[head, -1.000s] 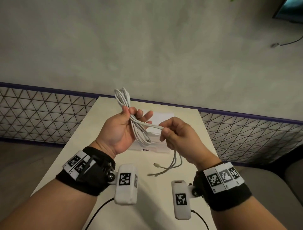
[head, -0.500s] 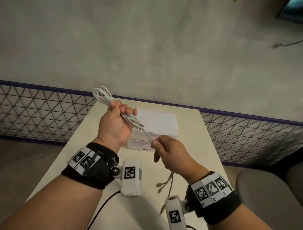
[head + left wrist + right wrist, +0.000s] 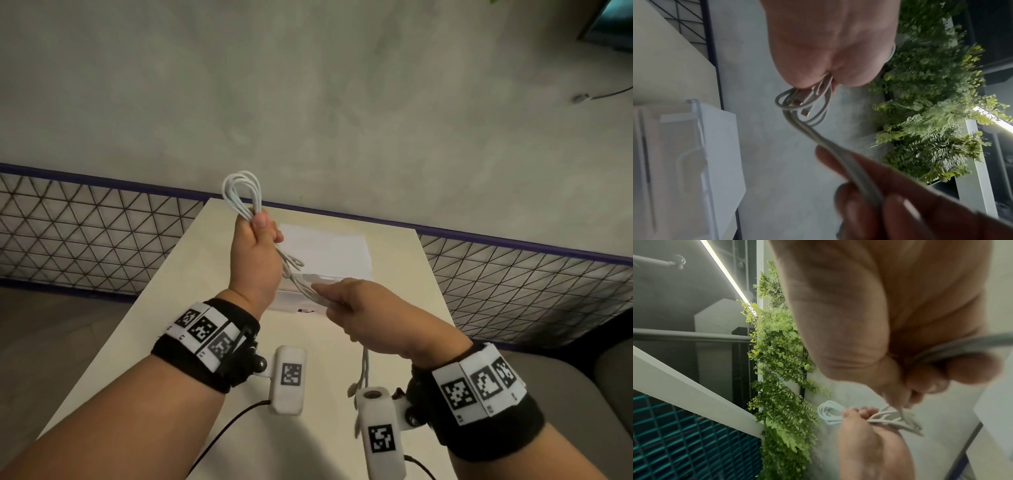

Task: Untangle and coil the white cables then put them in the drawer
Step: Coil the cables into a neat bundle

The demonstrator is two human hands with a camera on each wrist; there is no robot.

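Gripping a bundle of smooth, round white cables [image 3: 241,192], the left hand [image 3: 255,260] is raised above the cream tabletop [image 3: 164,325] in the head view; the right hand [image 3: 363,308] pinches the strands lower down, in front of a white plastic drawer box [image 3: 329,253]. No writing is readable. From the left wrist, metal plug ends [image 3: 804,107] show inside the loops. From the right wrist, the picture is blurred; the right fingers [image 3: 925,378] curl around the strands.

Two hands up: left hand [image 3: 255,263], right hand [image 3: 368,313]. One bundle of white cables [image 3: 241,192], one white drawer box [image 3: 329,253], one table [image 3: 144,342], two wrist cameras.
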